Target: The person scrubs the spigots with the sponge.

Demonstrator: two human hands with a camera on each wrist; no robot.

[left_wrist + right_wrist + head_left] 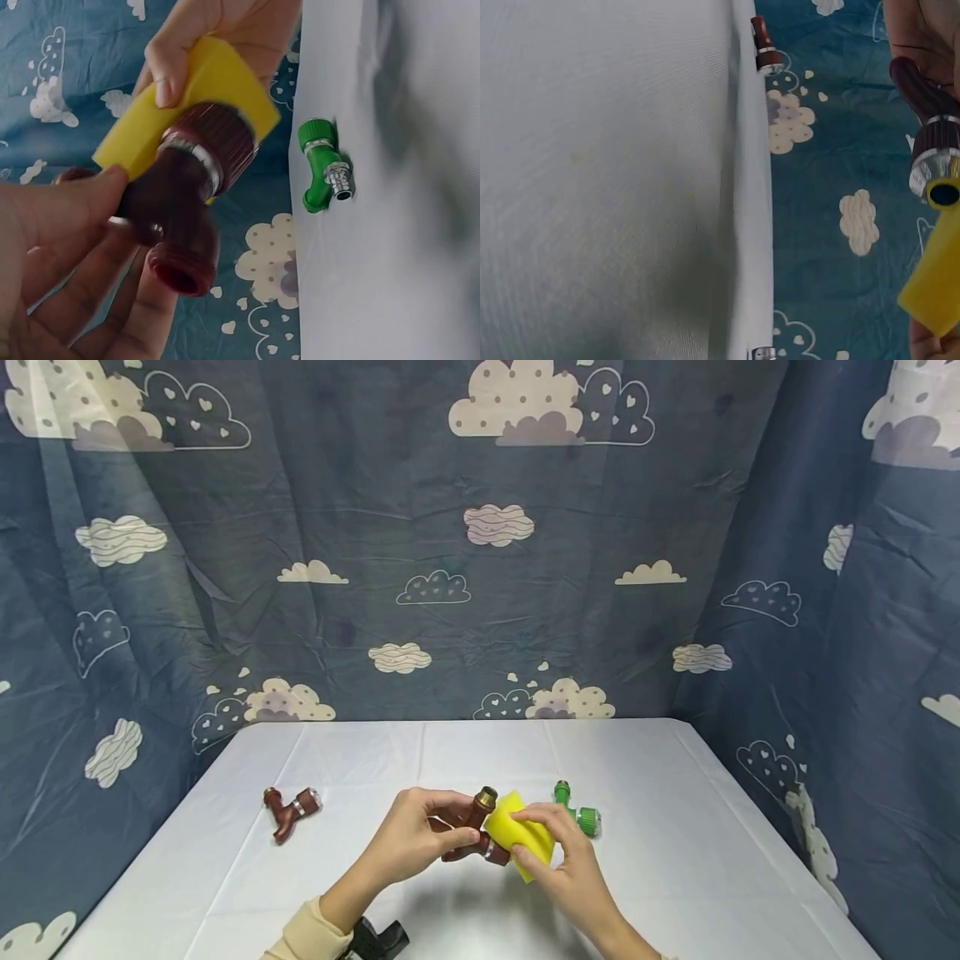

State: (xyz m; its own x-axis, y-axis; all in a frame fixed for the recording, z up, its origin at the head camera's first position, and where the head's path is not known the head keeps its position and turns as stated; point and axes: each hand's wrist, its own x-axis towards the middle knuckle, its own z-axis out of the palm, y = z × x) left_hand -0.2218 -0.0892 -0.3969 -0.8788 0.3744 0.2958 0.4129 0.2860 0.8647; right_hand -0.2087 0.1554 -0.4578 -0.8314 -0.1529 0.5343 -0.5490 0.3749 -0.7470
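My left hand grips a dark red-brown plastic tap by its body, raised above the table. The tap has a ribbed collar with a silver ring, and its open spout faces the left wrist camera. A yellow sponge is bent in my right hand, pinched between thumb and fingers. In the left wrist view the sponge lies against the tap's ribbed collar. The right wrist view catches the tap and part of the sponge at its right edge.
A second red-brown tap lies on the white-covered table, to the left. Behind my right hand lies a green tap with a silver end. A dark blue cloud-patterned curtain surrounds the table's back and sides.
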